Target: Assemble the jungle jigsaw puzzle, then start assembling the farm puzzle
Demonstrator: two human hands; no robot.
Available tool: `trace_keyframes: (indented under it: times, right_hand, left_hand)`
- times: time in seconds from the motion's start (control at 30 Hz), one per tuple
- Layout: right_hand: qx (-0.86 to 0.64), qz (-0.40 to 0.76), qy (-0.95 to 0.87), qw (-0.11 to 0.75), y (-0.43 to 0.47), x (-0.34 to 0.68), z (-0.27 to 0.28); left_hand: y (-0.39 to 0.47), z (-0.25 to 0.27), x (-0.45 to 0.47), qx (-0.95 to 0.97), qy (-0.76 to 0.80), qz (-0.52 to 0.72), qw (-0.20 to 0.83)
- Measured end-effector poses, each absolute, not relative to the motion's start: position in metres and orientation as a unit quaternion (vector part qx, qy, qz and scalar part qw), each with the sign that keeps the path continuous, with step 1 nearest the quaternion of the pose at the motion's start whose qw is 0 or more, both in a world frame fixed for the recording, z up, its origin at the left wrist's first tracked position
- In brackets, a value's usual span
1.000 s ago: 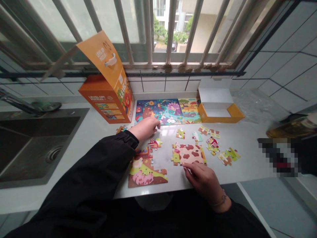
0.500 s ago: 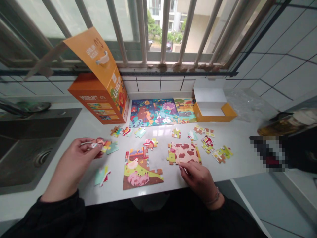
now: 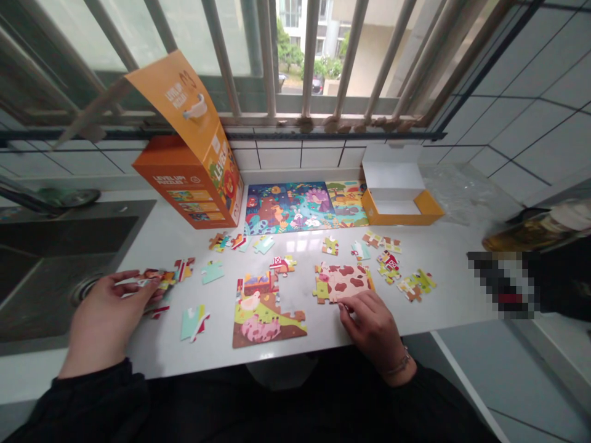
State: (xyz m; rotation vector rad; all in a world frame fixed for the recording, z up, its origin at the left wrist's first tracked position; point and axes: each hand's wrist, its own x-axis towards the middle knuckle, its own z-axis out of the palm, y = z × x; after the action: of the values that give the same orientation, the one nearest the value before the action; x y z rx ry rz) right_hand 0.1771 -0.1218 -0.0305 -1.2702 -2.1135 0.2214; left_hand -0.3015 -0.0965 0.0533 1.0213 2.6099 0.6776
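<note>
My left hand is at the left of the counter, its thumb and fingers closed on a puzzle piece. Other loose pieces lie close to it, among them a red and brown puzzle piece and a mint green puzzle piece. My right hand has its fingers pinched at the lower edge of a joined puzzle section with a spotted cow. Between my hands lies a partly joined farm puzzle with a pig and a hen. A red barn piece sits at its upper right.
Several loose pieces lie at the right. Behind them are a dark blue animal picture, an open yellow box and a tall orange puzzle box. A sink is at the left; crumpled clear plastic lies back right.
My left hand has moved left and slightly down with a puzzle piece, uncovering the red and brown piece. My right hand stays at the cow section. The view has shifted slightly.
</note>
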Motion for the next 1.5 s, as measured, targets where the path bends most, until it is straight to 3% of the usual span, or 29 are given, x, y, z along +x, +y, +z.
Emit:
trace_keyframes:
  times: [0.1, 0.37, 0.53, 0.7, 0.87, 1.03, 1.27, 1.5]
  right_hand:
    - [-0.49, 0.073, -0.803, 0.331, -0.122, 0.176, -0.03]
    - [-0.557, 0.018, -0.776, 0.295, -0.111, 0.19, -0.027]
    - [-0.727, -0.084, -0.659, 0.171, -0.069, 0.23, -0.01]
    - [-0.778, -0.033, -0.627, 0.03, -0.034, 0.267, -0.01]
    - [-0.771, 0.015, -0.634, 0.061, -0.02, 0.288, -0.021]
    - [-0.706, 0.051, -0.681, 0.186, -0.024, 0.266, 0.0]
    - [-0.456, 0.288, -0.822, 0.183, -0.042, 0.17, 0.014]
    - [-0.306, 0.319, -0.88, 0.176, -0.018, 0.085, 0.015]
  left_hand:
    - [-0.1, 0.059, -0.305, 0.327, 0.91, 0.206, 0.15]
    - [-0.099, 0.048, -0.328, 0.364, 0.922, 0.116, 0.069]
    - [-0.106, 0.042, -0.328, 0.431, 0.899, 0.07, -0.025]
    - [-0.112, 0.041, -0.293, 0.52, 0.839, 0.152, -0.044]
    - [-0.123, 0.022, -0.227, 0.718, 0.649, 0.248, 0.044]
    - [-0.141, -0.007, -0.168, 0.828, 0.505, 0.216, 0.108]
    - [-0.155, -0.017, -0.148, 0.839, 0.504, 0.178, 0.104]
    - [-0.167, -0.016, -0.149, 0.837, 0.507, 0.173, 0.114]
